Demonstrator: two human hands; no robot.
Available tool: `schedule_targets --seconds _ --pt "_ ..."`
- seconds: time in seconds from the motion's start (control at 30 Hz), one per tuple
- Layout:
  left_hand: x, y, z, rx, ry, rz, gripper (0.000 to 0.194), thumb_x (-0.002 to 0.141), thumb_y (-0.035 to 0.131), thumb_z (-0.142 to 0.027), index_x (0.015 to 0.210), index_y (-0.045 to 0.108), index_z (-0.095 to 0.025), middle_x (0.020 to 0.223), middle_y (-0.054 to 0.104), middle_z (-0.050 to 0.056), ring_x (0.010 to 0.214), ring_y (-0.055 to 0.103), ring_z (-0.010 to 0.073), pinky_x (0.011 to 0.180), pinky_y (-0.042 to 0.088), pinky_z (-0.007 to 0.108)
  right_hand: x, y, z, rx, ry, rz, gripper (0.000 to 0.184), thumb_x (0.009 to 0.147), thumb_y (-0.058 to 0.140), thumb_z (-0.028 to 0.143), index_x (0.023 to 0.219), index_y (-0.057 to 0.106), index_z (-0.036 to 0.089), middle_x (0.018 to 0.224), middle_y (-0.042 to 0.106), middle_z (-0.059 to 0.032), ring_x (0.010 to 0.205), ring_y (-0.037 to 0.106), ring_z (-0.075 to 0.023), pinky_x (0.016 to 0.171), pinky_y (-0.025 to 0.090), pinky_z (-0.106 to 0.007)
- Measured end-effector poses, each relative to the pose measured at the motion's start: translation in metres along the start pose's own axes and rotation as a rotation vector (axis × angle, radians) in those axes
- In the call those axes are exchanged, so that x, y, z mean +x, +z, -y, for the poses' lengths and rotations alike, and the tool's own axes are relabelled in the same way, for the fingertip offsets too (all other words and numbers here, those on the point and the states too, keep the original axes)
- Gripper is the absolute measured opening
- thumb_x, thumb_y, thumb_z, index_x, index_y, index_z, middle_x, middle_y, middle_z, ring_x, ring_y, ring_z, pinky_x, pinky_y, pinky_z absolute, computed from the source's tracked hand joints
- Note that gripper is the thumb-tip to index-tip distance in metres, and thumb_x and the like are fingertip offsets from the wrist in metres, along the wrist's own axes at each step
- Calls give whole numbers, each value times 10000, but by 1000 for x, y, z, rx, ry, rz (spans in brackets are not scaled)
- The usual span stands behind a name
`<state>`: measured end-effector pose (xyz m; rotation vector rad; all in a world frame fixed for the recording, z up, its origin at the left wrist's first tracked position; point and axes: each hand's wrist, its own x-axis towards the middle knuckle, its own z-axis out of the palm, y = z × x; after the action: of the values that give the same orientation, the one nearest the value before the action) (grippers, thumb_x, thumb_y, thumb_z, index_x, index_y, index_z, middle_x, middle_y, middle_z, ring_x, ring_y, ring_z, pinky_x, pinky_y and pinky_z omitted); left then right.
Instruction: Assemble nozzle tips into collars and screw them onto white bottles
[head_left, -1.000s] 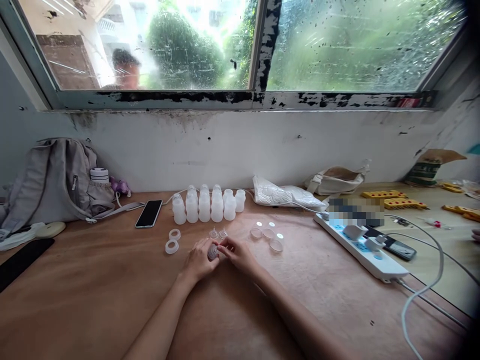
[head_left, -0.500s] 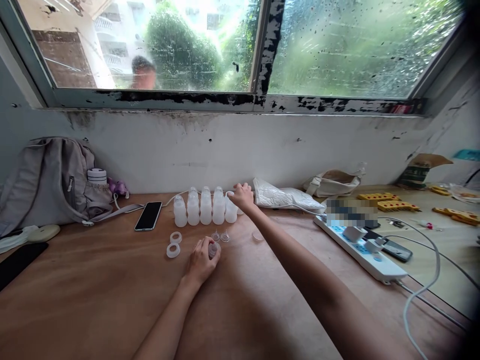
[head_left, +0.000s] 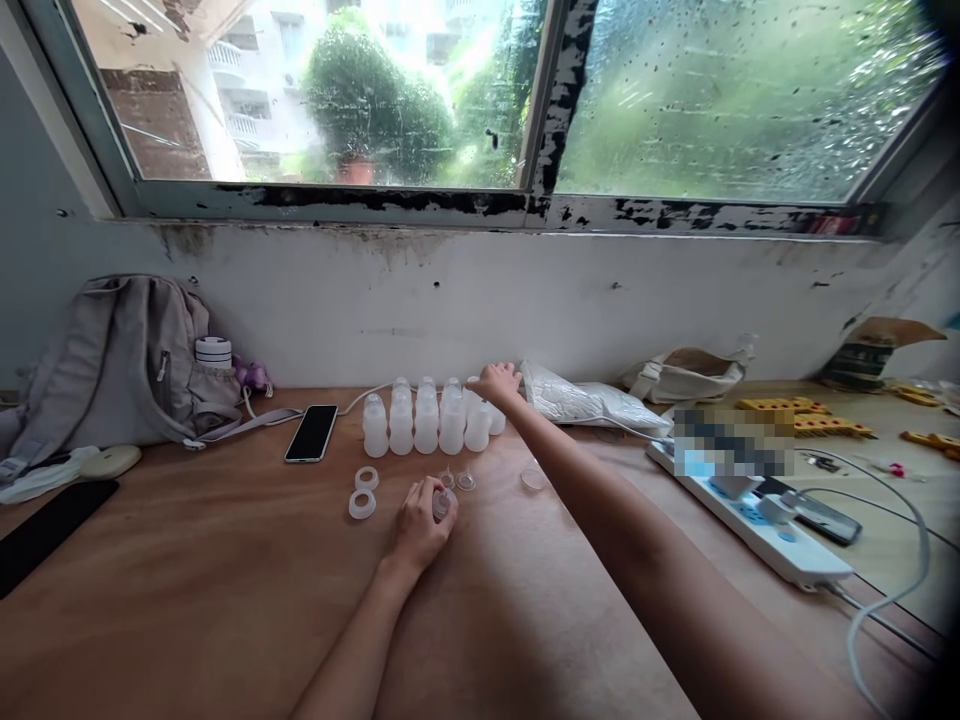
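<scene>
A row of frosted baby bottles (head_left: 427,425) stands upright near the wall. My right hand (head_left: 499,382) reaches to the right end of that row, fingers curled around the top of a bottle (head_left: 477,432); the hand hides part of it. Closer to me, my left hand (head_left: 421,520) rests on the table, closed around a small translucent round piece (head_left: 442,504). Just behind it lie two clear bottle nipples (head_left: 466,481). Two white screw rings (head_left: 362,504) lie left of this hand. A clear round cap (head_left: 533,481) sits beside my right forearm.
At the left are a grey backpack (head_left: 127,370), a phone (head_left: 311,433) and a black flat object (head_left: 52,535). A silver pouch (head_left: 577,397) lies behind my right arm. Farther right, a white power strip (head_left: 757,525) trails cables, with yellow plastic parts (head_left: 832,427) beyond.
The view has shifted slightly, so everything appears a little farther right. Both hands keep nearly the same places among the bottles and parts. A person's head outside the window is gone from sight.
</scene>
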<state>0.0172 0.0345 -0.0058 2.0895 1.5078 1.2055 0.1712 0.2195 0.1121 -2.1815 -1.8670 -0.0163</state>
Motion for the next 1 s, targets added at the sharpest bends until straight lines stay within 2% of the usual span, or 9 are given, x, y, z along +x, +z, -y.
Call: schedule_targets --seconds 0.13,0.27,0.37,0.43,0.53,0.7,0.8,0.9,1.0 --pt "0 -1 0 -3 3 -11 108 743 479 -263 837 466 -210 815 548 30 804 524 184 712 423 306 -2 -30 -3 29 -4 -95 387 704 484 420 899 600 106 995 506 -153 1013 373 -308 788 283 -404" --pt "0 -1 -1 2 9 -22 109 741 477 -255 839 465 -208 815 551 35 805 524 188 703 421 304 -20 -57 -5 228 -46 -351 408 700 489 441 938 555 117 988 512 -141 978 409 -292 788 315 -391" --pt "-1 -2 -2 16 23 -23 113 735 484 -244 841 467 -208 813 555 35 792 526 187 694 421 301 -47 -64 -8 430 -165 -530 381 724 489 437 939 516 123 977 528 -132 936 455 -259 788 347 -364" --pt "-2 -2 -3 26 34 -17 116 733 488 -240 842 467 -206 816 553 35 787 528 187 693 421 300 -71 -61 -11 577 -273 -583 370 742 484 440 949 481 132 951 544 -118 896 490 -227 776 373 -339" --pt "-2 -3 -3 34 30 -16 107 741 481 -241 842 469 -206 827 554 39 797 529 191 699 420 305 -110 -43 -18 786 -347 -526 369 753 487 458 960 446 155 880 571 -88 814 539 -191 714 421 -312" --pt "-1 -3 -1 6 19 -24 124 749 475 -271 858 472 -212 853 559 41 816 528 194 716 418 313 -164 4 -37 888 -389 -277 288 739 525 427 862 476 171 812 585 -59 709 568 -166 636 463 -297" --pt "-1 -2 1 7 11 -39 127 742 484 -276 852 478 -214 844 564 36 818 532 193 708 420 308 -181 27 -47 891 -390 -170 247 747 524 399 851 483 179 794 581 -42 704 568 -161 642 471 -300" --pt "-1 0 3 -3 -14 -49 135 741 489 -294 851 484 -215 844 570 40 826 538 199 708 421 312 -188 40 -55 923 -407 -109 233 767 506 367 910 466 187 852 577 -47 767 568 -164 668 474 -297" --pt "0 1 5 -80 -77 -74 180 736 503 -329 875 497 -215 865 577 47 801 552 193 701 425 312 -192 49 -60 942 -492 -43 398 739 550 327 1072 380 191 968 558 -64 872 553 -173 734 464 -305"
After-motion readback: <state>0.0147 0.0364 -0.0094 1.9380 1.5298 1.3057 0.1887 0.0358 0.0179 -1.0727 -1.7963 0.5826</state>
